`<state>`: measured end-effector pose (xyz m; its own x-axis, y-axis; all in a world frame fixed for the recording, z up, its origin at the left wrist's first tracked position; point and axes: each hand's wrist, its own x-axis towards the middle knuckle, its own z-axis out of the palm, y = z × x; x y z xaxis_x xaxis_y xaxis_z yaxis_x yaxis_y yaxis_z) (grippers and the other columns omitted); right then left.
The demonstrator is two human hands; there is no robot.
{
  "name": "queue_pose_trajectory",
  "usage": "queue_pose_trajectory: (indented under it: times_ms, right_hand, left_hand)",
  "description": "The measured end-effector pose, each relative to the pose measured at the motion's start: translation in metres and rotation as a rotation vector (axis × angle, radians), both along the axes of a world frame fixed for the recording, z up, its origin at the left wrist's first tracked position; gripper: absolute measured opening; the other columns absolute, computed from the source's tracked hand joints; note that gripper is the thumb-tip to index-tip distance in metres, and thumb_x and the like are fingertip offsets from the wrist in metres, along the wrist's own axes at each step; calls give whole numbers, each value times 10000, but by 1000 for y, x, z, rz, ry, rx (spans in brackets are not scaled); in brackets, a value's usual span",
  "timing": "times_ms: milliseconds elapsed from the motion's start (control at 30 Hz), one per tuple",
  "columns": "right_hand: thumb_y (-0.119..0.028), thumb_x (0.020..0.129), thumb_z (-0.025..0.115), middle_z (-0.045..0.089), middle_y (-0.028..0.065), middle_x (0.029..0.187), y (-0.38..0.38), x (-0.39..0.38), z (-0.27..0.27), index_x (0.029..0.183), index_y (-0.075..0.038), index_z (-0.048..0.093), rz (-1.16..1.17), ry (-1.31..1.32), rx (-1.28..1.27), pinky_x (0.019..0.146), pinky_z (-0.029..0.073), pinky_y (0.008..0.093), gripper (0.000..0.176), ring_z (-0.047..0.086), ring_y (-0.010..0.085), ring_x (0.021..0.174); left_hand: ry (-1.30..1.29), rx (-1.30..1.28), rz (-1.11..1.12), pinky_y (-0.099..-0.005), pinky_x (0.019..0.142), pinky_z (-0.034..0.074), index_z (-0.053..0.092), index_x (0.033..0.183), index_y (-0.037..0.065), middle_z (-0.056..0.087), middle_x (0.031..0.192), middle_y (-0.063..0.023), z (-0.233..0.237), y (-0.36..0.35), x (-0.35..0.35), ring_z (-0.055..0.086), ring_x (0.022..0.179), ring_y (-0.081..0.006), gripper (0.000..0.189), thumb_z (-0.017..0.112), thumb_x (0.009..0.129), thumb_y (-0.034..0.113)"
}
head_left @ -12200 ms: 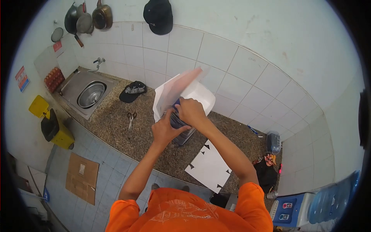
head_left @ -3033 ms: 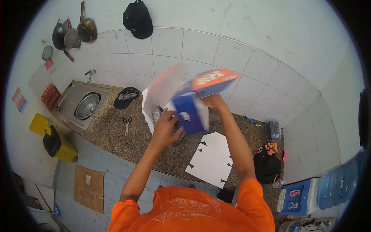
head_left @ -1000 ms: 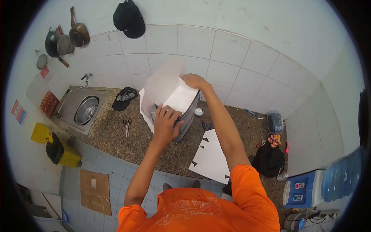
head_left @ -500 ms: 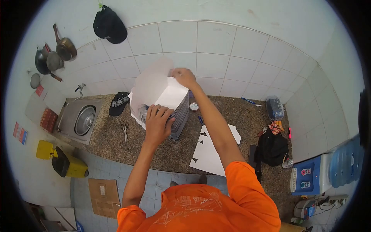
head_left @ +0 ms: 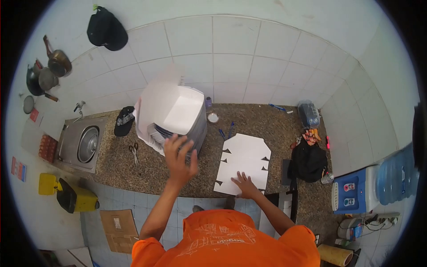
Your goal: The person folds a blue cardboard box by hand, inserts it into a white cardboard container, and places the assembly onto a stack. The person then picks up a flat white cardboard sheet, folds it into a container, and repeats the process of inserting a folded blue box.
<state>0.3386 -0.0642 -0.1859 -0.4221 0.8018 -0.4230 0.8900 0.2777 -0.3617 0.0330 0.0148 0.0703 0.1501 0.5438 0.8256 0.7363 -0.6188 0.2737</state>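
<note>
The white card sheet (head_left: 243, 153) lies flat on the speckled counter (head_left: 202, 178) in front of you, with small dark notches along its sides. Your right hand (head_left: 244, 184) is on its near edge, fingers spread out, not gripping anything. To the left of the sheet stands a tall stack of card (head_left: 184, 109), white on top and dark down its side. Your left hand (head_left: 180, 160) is up by the stack's near corner, fingers spread wide and holding nothing; you can't tell if they touch the stack. Two blue pens (head_left: 231, 129) lie just past the sheet, near a small round tin (head_left: 213, 118). Scissors (head_left: 134, 155) and a dark cap (head_left: 124, 121) sit left of the stack, and the metal sink (head_left: 66, 149) is farther left. A black bag (head_left: 310, 162) rests to the sheet's right.
</note>
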Motion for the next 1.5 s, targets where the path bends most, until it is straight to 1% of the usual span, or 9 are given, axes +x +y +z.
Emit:
queue_pose_trajectory:
  times_ms: [133, 233, 333, 567, 867, 1200, 1267, 1400, 1500]
  right_hand:
    - [-458, 745, 863, 429, 208, 1573, 23, 33, -10, 1423, -170, 578, 96, 207, -30, 1106, 411, 554, 789, 392, 417, 1459]
    - [-184, 885, 729, 730, 126, 830, 46, 53, 21, 985, -23, 720, 74, 529, -37, 732, 541, 411, 189, 708, 289, 777]
    - [-59, 850, 704, 712, 115, 853, 15, 30, 111, 871, -33, 680, -574, 459, 704, 720, 507, 438, 42, 670, 354, 805]
    - [-44, 825, 753, 749, 67, 985, -68, -15, 105, 925, -116, 722, -403, 509, 818, 882, 488, 430, 127, 663, 303, 1048]
    - [-391, 824, 829, 396, 262, 1564, -71, -15, 75, 1453, -96, 490, -517, 561, 414, 1191, 295, 508, 773, 348, 415, 1459]
    - [-197, 984, 668, 729, 113, 941, -52, 13, 102, 1217, 28, 633, -1170, 803, 398, 758, 526, 356, 326, 671, 196, 831]
    - [-174, 1004, 627, 734, 122, 917, -56, 8, 136, 1170, 36, 661, -1193, 782, 624, 733, 523, 367, 269, 676, 224, 789]
    - [-139, 1006, 555, 580, 318, 1348, -64, -61, 136, 1370, 4, 578, -638, 671, 699, 1051, 469, 444, 392, 567, 442, 1263]
    - [-224, 991, 615, 359, 289, 1576, -61, -49, 127, 1466, 38, 458, -595, 609, 642, 1226, 226, 487, 564, 314, 436, 1484]
  left_hand:
    - [-168, -357, -316, -436, 972, 484, 634, 1211, 68, 631, 1165, -151, -75, -27, 26, 615, 1120, -339, 335, 710, 887, 105]
    - [-366, -914, -398, -387, 850, 516, 630, 1228, 48, 631, 1187, -159, -133, -25, 34, 621, 1130, -300, 327, 706, 923, 139]
    - [-762, -1418, -377, -386, 850, 545, 565, 1324, 1, 621, 1275, -161, -147, -19, 34, 642, 1130, -279, 488, 678, 980, 328]
    - [-1104, -2038, -729, -476, 1027, 507, 461, 1467, 0, 584, 1404, -163, -183, 19, 58, 586, 1281, -291, 630, 607, 1004, 402]
    - [-823, -1748, -603, -336, 853, 570, 647, 1254, -7, 726, 1132, -103, -198, -9, 90, 703, 984, -184, 416, 723, 971, 289]
    - [-790, -1614, -444, -363, 794, 555, 675, 1220, 22, 714, 1151, -124, -210, -6, 88, 682, 997, -198, 400, 728, 969, 330]
    - [-76, -809, -37, -411, 964, 502, 495, 1415, -59, 544, 1428, -240, -215, -1, 87, 588, 1237, -301, 742, 754, 921, 429]
    - [-628, -1532, -734, -448, 1150, 346, 372, 1497, -63, 424, 1528, -247, -135, -29, 116, 449, 1375, -347, 927, 824, 849, 423]
    - [-631, -1490, -525, -389, 1072, 446, 401, 1495, -39, 557, 1399, -215, -145, -23, 114, 573, 1247, -281, 770, 783, 907, 278]
